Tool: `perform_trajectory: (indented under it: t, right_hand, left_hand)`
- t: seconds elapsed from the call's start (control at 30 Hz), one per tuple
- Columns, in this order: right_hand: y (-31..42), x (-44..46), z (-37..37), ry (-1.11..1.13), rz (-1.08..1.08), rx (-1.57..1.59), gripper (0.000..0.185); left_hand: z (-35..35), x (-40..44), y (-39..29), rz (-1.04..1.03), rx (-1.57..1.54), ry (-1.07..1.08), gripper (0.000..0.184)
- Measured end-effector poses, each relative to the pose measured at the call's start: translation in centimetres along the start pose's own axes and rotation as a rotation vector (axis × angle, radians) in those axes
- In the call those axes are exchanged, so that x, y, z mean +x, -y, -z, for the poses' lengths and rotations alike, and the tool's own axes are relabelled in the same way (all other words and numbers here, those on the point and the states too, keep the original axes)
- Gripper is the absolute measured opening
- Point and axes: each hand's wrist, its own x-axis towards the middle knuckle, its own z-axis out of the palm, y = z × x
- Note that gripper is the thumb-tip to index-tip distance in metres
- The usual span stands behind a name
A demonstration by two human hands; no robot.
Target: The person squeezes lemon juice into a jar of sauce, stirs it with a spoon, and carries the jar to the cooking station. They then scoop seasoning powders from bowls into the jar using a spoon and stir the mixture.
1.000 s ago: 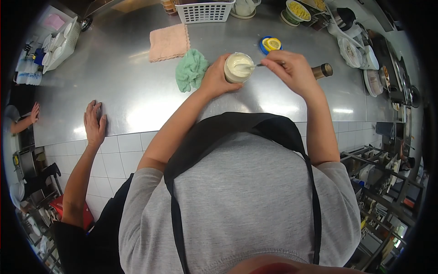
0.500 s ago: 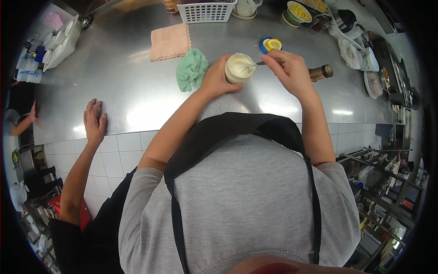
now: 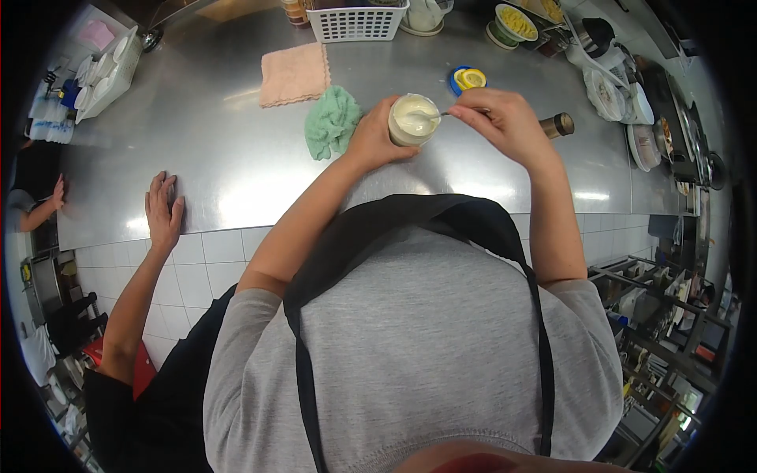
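Note:
My left hand (image 3: 377,135) is wrapped round a jar (image 3: 413,120) of pale cream near the middle of the steel table (image 3: 252,169). Pinched in my right hand (image 3: 502,122) is the handle of a spoon (image 3: 446,114), whose bowl dips into the cream. A crumpled green cloth (image 3: 332,122) lies just left of my left hand. Beyond my right hand, lemon slices (image 3: 471,78) rest on a blue lid (image 3: 455,82). To the right of that hand lies a brown bottle or shaker (image 3: 557,124), partly hidden by it.
A pink cloth (image 3: 295,75) and a white basket (image 3: 356,24) are farther back. Bowls of yellow food (image 3: 516,21) stand at the back right. At the left, a co-worker's hand (image 3: 163,211) rests on the table edge; another person's hand (image 3: 58,192) is at the far left.
The spoon has moved within the cream. My right hand shifted left, then back to the right, while my left hand stayed round the jar.

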Motion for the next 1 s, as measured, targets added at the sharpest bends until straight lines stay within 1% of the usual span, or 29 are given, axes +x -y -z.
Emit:
perform_trajectory:
  t: [0.03, 0.07, 0.13, 0.17, 0.23, 0.27, 0.33, 0.37, 0.43, 0.47, 0.53, 0.57, 0.63, 0.67, 0.73, 0.77, 0.83, 0.87, 0.93, 0.97, 1.0]
  right_hand:
    - [-0.4, 0.2, 0.2, 0.003, 0.046, -0.025, 0.023]
    - [-0.4, 0.5, 0.3, 0.001, 0.044, -0.025, 0.023]
    - [-0.5, 1.0, 0.3, -0.013, 0.164, -0.103, 0.023]
    - [-0.7, 1.1, 0.2, -0.014, 0.164, -0.103, 0.023]
    - [-1.0, 1.3, 0.0, 0.034, 0.112, -0.228, 0.025]
    - [-0.9, 1.2, -0.1, 0.035, 0.115, -0.229, 0.025]
    - [-0.4, 0.9, -0.2, 0.052, -0.046, -0.162, 0.026]
    - [-0.4, 0.8, -0.4, 0.053, -0.046, -0.163, 0.026]
    - [-0.5, 0.6, -0.9, 0.046, -0.159, 0.009, 0.02]
    - [-0.4, 0.6, -1.0, 0.045, -0.16, 0.009, 0.02]
    - [-0.1, 0.7, -1.0, -0.139, -0.121, 0.086, 0.02]
    - [-0.2, 0.8, -0.9, -0.139, -0.122, 0.088, 0.02]
    - [-0.6, 1.3, -0.7, -0.125, -0.058, -0.08, 0.027]
    - [-1.0, 1.3, -0.9, -0.128, -0.059, -0.081, 0.027]
    - [-1.8, 1.4, -1.7, -0.003, -0.125, -0.147, 0.03]
    - [-2.0, 1.6, -1.9, -0.002, -0.123, -0.146, 0.03]
    - [-2.5, 1.8, -2.5, 0.17, -0.384, 0.025, 0.032]
    - [-2.9, 1.7, -3.0, 0.169, -0.385, 0.026, 0.032]
    - [-3.8, 1.4, -4.1, 0.138, -0.562, 0.267, 0.033]
    - [-4.1, 1.2, -4.5, 0.139, -0.56, 0.266, 0.033]
    - [-4.3, 0.8, -5.0, 0.094, -0.575, 0.331, 0.034]
  left_hand:
    - [0.0, 0.0, 0.0, -0.001, -0.001, 0.003, 0.091]
    - [0.0, 0.0, -0.1, 0.003, -0.004, 0.004, 0.091]
    - [0.1, 0.0, -0.2, 0.005, -0.006, 0.007, 0.09]
    - [0.1, 0.0, -0.2, 0.008, -0.008, 0.009, 0.09]
    - [0.1, 0.0, -0.2, 0.011, -0.009, 0.009, 0.09]
    - [0.0, 0.0, -0.2, 0.009, -0.006, 0.005, 0.09]
    - [0.0, 0.0, -0.1, 0.008, -0.003, -0.002, 0.09]
    - [0.0, 0.0, -0.1, 0.006, -0.008, 0.002, 0.091]
    - [0.0, 0.0, 0.0, 0.001, -0.015, 0.009, 0.091]
    - [0.0, 0.0, -0.1, 0.004, -0.018, 0.009, 0.091]
    - [0.1, 0.0, -0.1, 0.01, -0.02, 0.009, 0.091]
    - [0.1, 0.0, -0.2, 0.014, -0.016, 0.008, 0.091]
    - [0.0, 0.0, -0.3, 0.014, -0.014, 0.013, 0.091]
    - [0.0, 0.0, -0.2, 0.013, -0.002, 0.012, 0.091]
    - [0.0, 0.0, -0.1, 0.013, 0.011, 0.008, 0.091]
    - [0.0, 0.0, -0.1, 0.016, 0.013, 0.008, 0.091]
    - [0.0, 0.0, -0.1, 0.019, 0.016, 0.009, 0.091]
    - [0.0, 0.0, -0.2, 0.012, -0.005, -0.006, 0.09]
    - [-0.1, 0.1, -0.2, 0.002, -0.026, -0.026, 0.088]
    - [0.0, 0.1, -0.2, -0.006, -0.021, -0.024, 0.088]
    - [0.0, 0.0, -0.2, -0.013, -0.015, -0.021, 0.089]
